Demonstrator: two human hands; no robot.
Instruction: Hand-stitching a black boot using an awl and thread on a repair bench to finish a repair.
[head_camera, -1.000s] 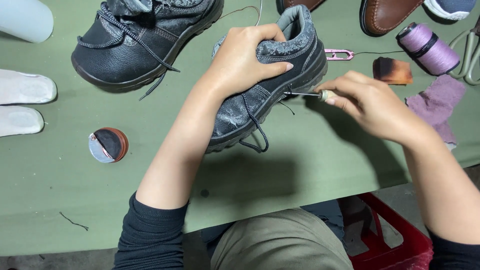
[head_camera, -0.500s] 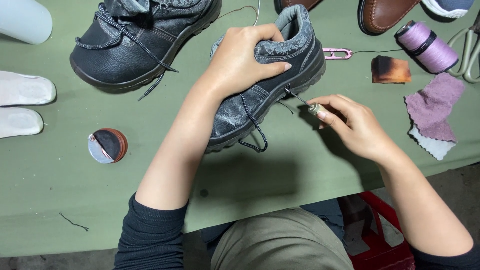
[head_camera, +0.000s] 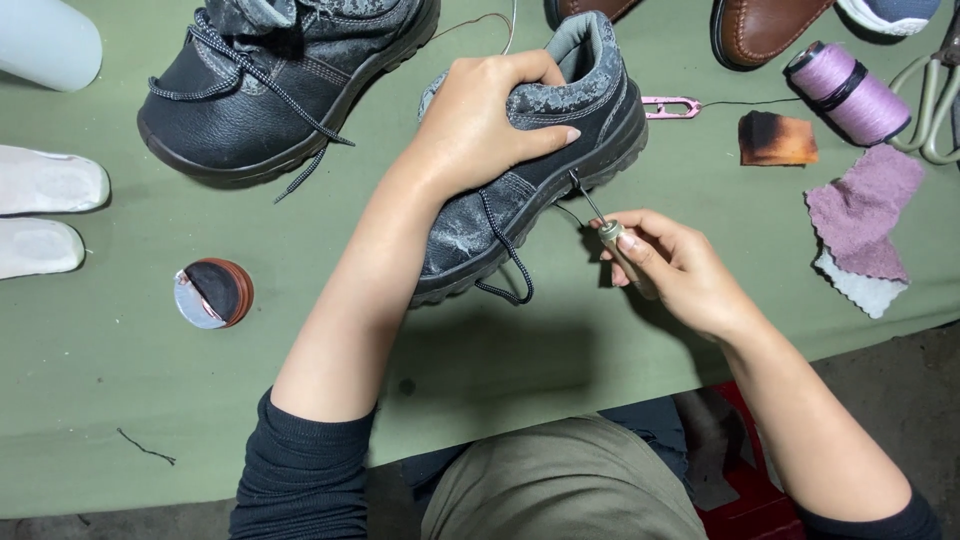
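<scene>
My left hand (head_camera: 480, 125) grips the black boot (head_camera: 540, 160); my right hand (head_camera: 670, 265), at its four o'clock, pinches an awl (head_camera: 612, 232).

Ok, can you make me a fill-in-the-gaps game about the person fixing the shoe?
1. The left hand grips a dark grey laced ____.
2. The right hand holds a thin awl against its ____.
3. The thread spool at the far right is ____.
4. The cloth-covered table is ____.

Missing words: shoe; sole; purple; green
</scene>
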